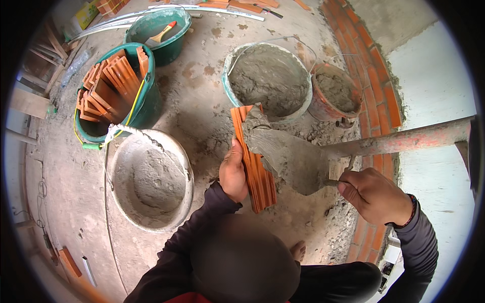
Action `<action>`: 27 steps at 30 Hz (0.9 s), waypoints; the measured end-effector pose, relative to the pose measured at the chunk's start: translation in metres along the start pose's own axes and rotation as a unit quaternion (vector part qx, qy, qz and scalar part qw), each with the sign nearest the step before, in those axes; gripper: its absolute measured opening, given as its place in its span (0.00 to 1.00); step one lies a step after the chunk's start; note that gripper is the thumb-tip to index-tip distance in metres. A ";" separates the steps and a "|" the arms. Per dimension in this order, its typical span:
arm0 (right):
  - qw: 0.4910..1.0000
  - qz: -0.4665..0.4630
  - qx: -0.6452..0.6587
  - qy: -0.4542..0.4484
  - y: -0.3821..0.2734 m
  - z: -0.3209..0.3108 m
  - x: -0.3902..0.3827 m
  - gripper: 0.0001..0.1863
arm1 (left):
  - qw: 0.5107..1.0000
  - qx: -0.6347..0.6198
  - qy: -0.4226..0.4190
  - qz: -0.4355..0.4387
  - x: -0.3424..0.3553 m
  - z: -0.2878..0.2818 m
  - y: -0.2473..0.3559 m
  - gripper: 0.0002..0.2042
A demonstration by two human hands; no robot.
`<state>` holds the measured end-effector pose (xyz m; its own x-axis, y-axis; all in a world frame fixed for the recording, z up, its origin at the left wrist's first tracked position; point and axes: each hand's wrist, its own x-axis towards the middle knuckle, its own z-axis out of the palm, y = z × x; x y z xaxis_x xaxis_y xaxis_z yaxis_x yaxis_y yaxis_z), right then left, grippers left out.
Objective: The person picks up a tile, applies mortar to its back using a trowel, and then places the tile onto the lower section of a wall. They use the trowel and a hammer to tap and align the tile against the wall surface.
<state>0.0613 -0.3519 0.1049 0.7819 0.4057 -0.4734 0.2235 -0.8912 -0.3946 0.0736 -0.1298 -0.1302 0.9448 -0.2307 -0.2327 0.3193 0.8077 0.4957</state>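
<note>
While the left hand (233,174) supports a long, ridged, orange-red clay brick (258,184), the right hand (374,197) works a broad metal trowel (298,159) coated in grey mortar. Left grip: thumb pressed along the brick's left edge, other fingers mostly hidden by the brick, clamped on it. Right grip: fingers folded into a fist around the trowel's handle, thumb laid along it. Brick position: centre of view, held tilted above the floor, upper end near the mortar bucket. Trowel blade overlaps the brick's upper right part and appears to touch it; wet mortar sits at the brick's upper end. Beyond the brick: a round green bucket with a pale, caked rim (227,83), filled with grey mortar; just right of it, a smaller reddish bucket (317,103), also containing mortar. Left of the left hand: a whitish round bucket (124,169) with grey material inside and a twisted handle. Farther left, a dark green bucket (150,106) packed with ridged orange bricks (113,83); behind it, a second green bucket (172,53) with a red-tipped paintbrush (164,31) across it. Right side: a low orange brick course (374,76) beside a white wall (439,96), crossed by a stained pole (404,140).
</note>
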 end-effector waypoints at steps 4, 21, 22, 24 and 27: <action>0.997 0.039 -0.001 -0.072 -0.009 -0.007 0.000 0.16 | 0.999 -0.028 0.020 -0.025 0.000 -0.001 -0.006 0.23; 0.989 0.080 0.050 -0.114 0.006 -0.004 0.003 0.15 | 0.993 -0.079 0.019 -0.087 -0.001 -0.003 0.000 0.25; 0.989 0.084 0.063 -0.107 0.007 -0.004 0.001 0.15 | 0.992 -0.078 0.013 -0.098 -0.001 0.001 0.003 0.26; 0.987 0.092 0.069 -0.111 0.008 0.000 -0.002 0.15 | 0.991 -0.087 0.022 -0.095 0.000 0.005 0.002 0.26; 0.991 0.070 0.094 -0.068 0.017 0.001 -0.003 0.13 | 0.990 -0.090 0.044 -0.096 -0.002 0.000 0.004 0.26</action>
<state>0.0620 -0.3681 0.0991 0.7087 0.3164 -0.6305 -0.0029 -0.8925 -0.4510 0.0732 -0.1266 -0.1280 0.8557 -0.3475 -0.3833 0.4661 0.8394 0.2795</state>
